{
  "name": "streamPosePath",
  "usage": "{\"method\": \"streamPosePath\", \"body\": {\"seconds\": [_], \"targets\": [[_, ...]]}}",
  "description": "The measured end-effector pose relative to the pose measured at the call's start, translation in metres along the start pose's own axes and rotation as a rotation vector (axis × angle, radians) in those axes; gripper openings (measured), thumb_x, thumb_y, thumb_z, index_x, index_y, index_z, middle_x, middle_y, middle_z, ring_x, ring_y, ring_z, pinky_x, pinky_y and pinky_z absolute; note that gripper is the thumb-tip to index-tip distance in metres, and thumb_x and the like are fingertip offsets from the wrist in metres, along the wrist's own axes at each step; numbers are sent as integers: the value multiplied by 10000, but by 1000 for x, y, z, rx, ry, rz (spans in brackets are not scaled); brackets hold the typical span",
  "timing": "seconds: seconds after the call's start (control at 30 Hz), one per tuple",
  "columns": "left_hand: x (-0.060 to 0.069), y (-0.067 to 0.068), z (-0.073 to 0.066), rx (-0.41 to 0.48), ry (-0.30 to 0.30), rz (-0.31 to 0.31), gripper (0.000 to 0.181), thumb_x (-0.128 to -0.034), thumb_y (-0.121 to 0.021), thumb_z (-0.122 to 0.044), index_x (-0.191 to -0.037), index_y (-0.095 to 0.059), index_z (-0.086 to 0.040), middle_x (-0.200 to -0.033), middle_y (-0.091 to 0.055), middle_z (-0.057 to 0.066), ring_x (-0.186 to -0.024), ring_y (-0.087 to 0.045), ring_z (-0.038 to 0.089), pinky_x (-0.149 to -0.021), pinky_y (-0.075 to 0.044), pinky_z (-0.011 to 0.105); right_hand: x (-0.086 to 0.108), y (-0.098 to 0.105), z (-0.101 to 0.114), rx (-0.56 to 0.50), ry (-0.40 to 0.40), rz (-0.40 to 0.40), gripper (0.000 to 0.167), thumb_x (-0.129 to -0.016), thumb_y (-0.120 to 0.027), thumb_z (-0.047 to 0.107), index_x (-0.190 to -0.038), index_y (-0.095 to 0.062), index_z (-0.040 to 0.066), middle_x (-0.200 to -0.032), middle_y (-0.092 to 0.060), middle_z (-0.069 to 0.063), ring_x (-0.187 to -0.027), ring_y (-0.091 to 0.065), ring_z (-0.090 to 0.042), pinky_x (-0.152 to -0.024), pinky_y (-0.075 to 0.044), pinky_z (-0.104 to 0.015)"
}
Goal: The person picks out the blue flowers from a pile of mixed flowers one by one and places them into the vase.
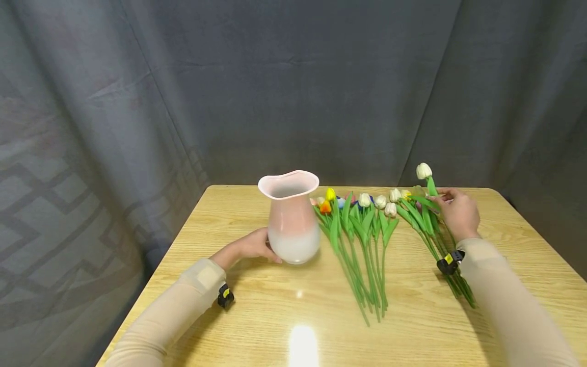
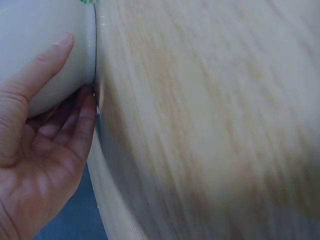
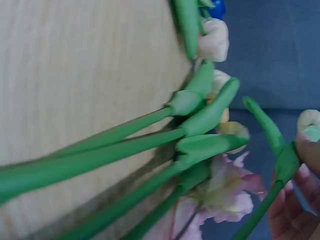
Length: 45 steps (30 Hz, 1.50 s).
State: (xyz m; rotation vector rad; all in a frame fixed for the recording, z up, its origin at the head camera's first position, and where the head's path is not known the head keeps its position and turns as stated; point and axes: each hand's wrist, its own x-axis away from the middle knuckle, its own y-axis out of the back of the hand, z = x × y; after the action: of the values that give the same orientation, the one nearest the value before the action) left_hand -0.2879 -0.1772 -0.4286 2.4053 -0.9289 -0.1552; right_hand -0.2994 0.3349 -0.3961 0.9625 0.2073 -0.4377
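Observation:
A pink-and-white vase (image 1: pixel 294 224) with a wavy rim stands upright on the table. My left hand (image 1: pixel 254 244) holds it low on its left side; in the left wrist view the thumb lies along the white wall and the fingers curl at the base. On the right, my right hand (image 1: pixel 460 211) pinches a white artificial tulip (image 1: pixel 424 171) near its leaves, with the bloom raised above the others. Beneath that hand lies a small bunch of flowers (image 1: pixel 428 229). The right wrist view shows a pale pink ruffled flower (image 3: pixel 225 195) among their green stems.
Between the vase and the right bunch lie several more tulips (image 1: pixel 367 229), white, yellow, orange and blue, with stems toward the near edge. The wooden table (image 1: pixel 257 316) ends at a grey curtain (image 1: pixel 302 102) behind and at the left.

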Motion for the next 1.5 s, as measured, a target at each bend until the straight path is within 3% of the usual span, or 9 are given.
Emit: {"method": "streamPosePath", "body": {"seconds": [0.33, 0.47, 0.63, 0.73, 0.87, 1.0, 1.17, 1.37, 1.5], "targets": [[-1, -1, 2, 14, 1, 3, 685, -719, -841, -104, -1321, -519, -61, -1264, -599, 101, -1104, -578, 212, -954, -485, 345, 4, -2, -14, 120, -105, 228, 355, -980, -553, 259, -1148, -608, -48, -1121, -597, -339, -909, -602, -482, -481, -422, -369], [-1, -1, 3, 15, -4, 4, 692, -719, -841, -106, -1326, -512, -62, -1267, -596, 98, -1104, -577, 213, -951, -488, 347, 4, -3, -16, 132, -153, 294, 356, -985, -540, 271, -1167, -596, -30, -1177, -572, -335, -927, -594, -452, -533, -433, -396], [-1, -1, 3, 19, 4, 12, 702, -718, -843, -107, -1331, -504, -70, -1263, -594, 92, -1087, -580, 205, -929, -498, 336, 4, -2, -14, 159, -178, 354, 389, -1005, -465, 292, -1196, -564, -32, -1112, -580, -321, -817, -579, -366, -542, -422, -397], [-1, -1, 1, 16, 6, 11, 699, -720, -842, -106, -1331, -503, -69, -1259, -594, 100, -1082, -581, 212, -922, -500, 336, 2, 0, -6, 212, -220, 419, 570, -1017, -376, 357, -1342, -409, -110, -1119, -524, -372, -848, -574, -427, -583, -458, -459], [0, -1, -2, 17, 8, 5, 712, -716, -842, -101, -1338, -497, -69, -1264, -591, 106, -1083, -581, 215, -916, -502, 332, 2, -1, 13, 268, -275, 467, 837, -1003, -324, 453, -1403, -76, -240, -1233, -354, -468, -1068, -462, -596, -749, -461, -611], [0, -1, -2, 22, 0, 4, 714, -721, -837, -91, -1345, -491, -60, -1271, -586, 120, -1088, -583, 221, -917, -505, 329, 7, -4, 36, 298, -239, 432, 940, -982, -347, 521, -1403, -12, -250, -1386, -176, -493, -1207, -296, -645, -842, -416, -712], [1, -1, -2, 20, -7, 7, 722, -721, -837, -92, -1350, -485, -61, -1279, -584, 119, -1103, -579, 226, -931, -500, 338, 19, -9, 69, 346, -28, 432, 877, -986, -399, 515, -1352, -202, -258, -1304, -306, -498, -1101, -432, -638, -790, -435, -723], [0, -1, 0, 28, -7, 6, 761, -708, -845, -92, -1370, -469, -86, -1306, -570, 91, -1144, -562, 238, -964, -487, 366, 33, -26, 100, 235, 113, 529, 635, -978, -469, 468, -1215, -472, -122, -1104, -601, -314, -881, -633, -414, -658, -513, -485], [0, -1, 1, 33, -5, 8, 777, -707, -845, -93, -1381, -459, -97, -1318, -563, 85, -1161, -555, 248, -976, -481, 376, 40, -47, 105, 60, 106, 657, 390, -986, -509, 374, -832, -559, 19, -724, -617, -109, -592, -564, -194, -548, -462, -320]]}}
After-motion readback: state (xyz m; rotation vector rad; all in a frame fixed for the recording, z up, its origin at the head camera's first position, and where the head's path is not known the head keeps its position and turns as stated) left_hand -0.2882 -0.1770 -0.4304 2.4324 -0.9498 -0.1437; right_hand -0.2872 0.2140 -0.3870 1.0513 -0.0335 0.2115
